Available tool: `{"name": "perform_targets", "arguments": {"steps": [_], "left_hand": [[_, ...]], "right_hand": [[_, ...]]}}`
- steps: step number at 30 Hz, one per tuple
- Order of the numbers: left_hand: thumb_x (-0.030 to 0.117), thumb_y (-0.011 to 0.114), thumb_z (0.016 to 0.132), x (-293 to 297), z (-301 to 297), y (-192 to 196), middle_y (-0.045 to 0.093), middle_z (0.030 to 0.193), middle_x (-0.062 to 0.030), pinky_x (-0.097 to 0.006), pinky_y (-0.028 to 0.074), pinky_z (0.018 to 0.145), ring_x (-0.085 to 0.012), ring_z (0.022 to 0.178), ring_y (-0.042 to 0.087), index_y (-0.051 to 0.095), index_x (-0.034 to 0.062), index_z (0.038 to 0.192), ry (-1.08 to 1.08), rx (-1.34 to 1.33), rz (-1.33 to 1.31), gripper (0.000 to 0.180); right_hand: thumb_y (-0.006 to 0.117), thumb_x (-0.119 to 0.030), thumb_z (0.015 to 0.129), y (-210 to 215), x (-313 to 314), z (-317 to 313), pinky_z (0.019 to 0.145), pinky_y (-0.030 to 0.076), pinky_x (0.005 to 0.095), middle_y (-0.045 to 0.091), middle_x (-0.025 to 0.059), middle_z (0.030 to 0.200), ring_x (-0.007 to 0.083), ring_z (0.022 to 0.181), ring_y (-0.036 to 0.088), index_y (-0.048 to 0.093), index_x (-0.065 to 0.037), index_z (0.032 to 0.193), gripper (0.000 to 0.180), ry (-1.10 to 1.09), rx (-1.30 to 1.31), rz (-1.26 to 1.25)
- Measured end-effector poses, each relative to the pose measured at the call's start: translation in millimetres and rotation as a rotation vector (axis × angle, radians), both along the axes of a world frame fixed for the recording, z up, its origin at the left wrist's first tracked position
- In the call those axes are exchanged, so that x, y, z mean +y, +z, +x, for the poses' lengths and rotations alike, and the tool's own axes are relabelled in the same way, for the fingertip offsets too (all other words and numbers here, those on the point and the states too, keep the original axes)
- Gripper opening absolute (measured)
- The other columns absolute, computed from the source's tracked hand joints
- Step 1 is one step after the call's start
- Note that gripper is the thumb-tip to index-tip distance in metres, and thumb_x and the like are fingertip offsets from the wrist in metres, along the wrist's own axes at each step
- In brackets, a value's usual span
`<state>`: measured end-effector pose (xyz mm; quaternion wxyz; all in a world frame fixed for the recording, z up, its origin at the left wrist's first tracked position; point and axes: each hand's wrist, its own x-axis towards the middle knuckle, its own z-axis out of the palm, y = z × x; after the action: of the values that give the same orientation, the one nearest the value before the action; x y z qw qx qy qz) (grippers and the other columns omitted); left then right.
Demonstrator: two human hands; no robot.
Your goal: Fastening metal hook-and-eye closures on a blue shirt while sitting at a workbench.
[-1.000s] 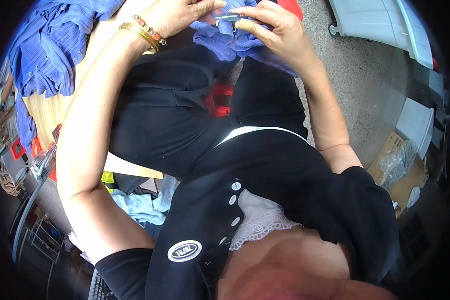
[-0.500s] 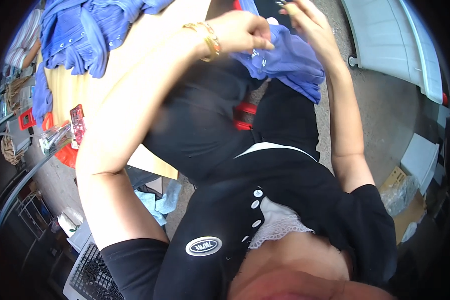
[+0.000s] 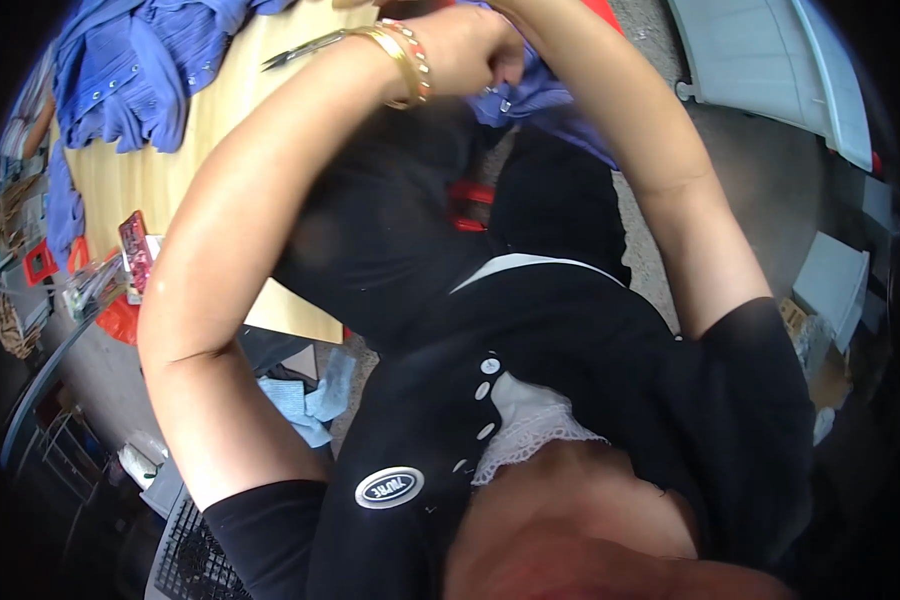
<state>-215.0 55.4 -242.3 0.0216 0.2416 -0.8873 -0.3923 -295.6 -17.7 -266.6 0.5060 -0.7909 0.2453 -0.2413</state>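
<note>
My left hand (image 3: 475, 50), with gold bracelets at the wrist, is closed on a blue-violet garment (image 3: 545, 95). The cloth lies over my lap, and a small shiny metal fastener shows just below my fingers. My right forearm (image 3: 610, 80) crosses above the garment toward the upper left. Only a small part of my right hand (image 3: 355, 3) shows at the top edge, so its grip is hidden. A slim, dark pointed tool (image 3: 305, 48) shows over the table beside my left wrist; its other end is hidden, and whether my right hand touches it cannot be seen.
On the pale wooden table (image 3: 120, 190) to the left lies a heap of blue-violet garments (image 3: 135, 75) with metal snaps. A red phone-like object (image 3: 135, 245) is at its edge. Light blue cloth (image 3: 310, 400) hangs below. A pale grey panel (image 3: 770, 70) stands at right.
My right hand has swung from the upper right across to the upper left, mostly out of view. The dark pointed tool now shows over the table. My left hand stays at the garment.
</note>
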Motion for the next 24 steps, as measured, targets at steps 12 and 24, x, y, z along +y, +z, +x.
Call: {"name": "perform_targets", "arguments": {"steps": [12, 24], "left_hand": [[-0.007, 0.058, 0.084, -33.1, 13.8, -20.2, 0.065, 0.078, -0.0030, -0.023, 0.049, 0.062, -0.0091, 0.069, 0.059, 0.065, -0.0003, 0.091, 0.368, 0.269, 0.449, 0.012], [-0.004, 0.061, 0.086, -35.7, 2.8, -23.8, 0.061, 0.080, -0.0007, -0.023, 0.049, 0.067, -0.0099, 0.072, 0.059, 0.060, 0.0021, 0.095, 0.515, 0.583, 0.489, 0.011]], "right_hand": [[0.072, -0.015, 0.085, -9.1, 110.1, -113.7, 0.062, 0.044, 0.0190, 0.067, 0.0004, 0.083, 0.0043, 0.069, 0.057, 0.070, -0.003, 0.097, 0.016, -0.564, -0.090, 0.478], [0.072, -0.017, 0.083, -15.5, 101.4, -124.3, 0.052, 0.036, 0.0179, 0.063, -0.0021, 0.075, 0.0028, 0.060, 0.051, 0.069, -0.002, 0.091, 0.017, -0.672, -0.218, 0.507]]}}
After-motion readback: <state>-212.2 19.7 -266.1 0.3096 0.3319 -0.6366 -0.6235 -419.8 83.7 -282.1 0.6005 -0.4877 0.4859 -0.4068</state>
